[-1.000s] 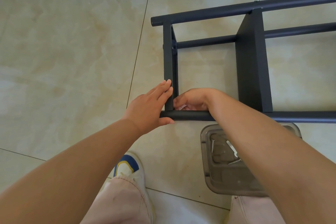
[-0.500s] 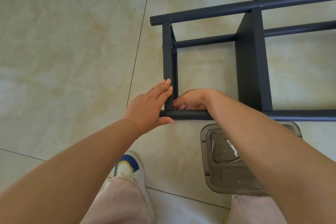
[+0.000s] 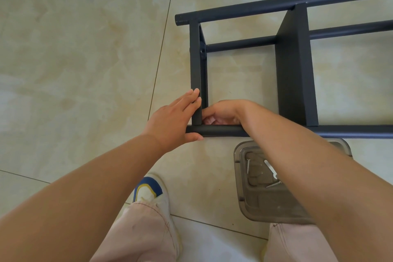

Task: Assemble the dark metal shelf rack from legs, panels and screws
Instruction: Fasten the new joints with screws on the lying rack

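The dark metal rack lies on its side on the tiled floor. Its near leg (image 3: 217,131) runs left to right just in front of me, and the far leg (image 3: 255,9) runs parallel behind it. An end panel (image 3: 195,59) and a middle panel (image 3: 295,70) join the two legs. My left hand (image 3: 174,121) presses straight fingers against the outer face of the end panel, thumb under the near leg's end. My right hand (image 3: 223,111) is curled inside the corner where that panel meets the near leg. Whatever its fingers hold is hidden.
A clear plastic tray (image 3: 265,204) sits on the floor under my right forearm, with loose screws (image 3: 248,166) and a small flat wrench (image 3: 270,168) inside. My shoe (image 3: 148,191) and knees are at the bottom. A wall skirting runs along the top.
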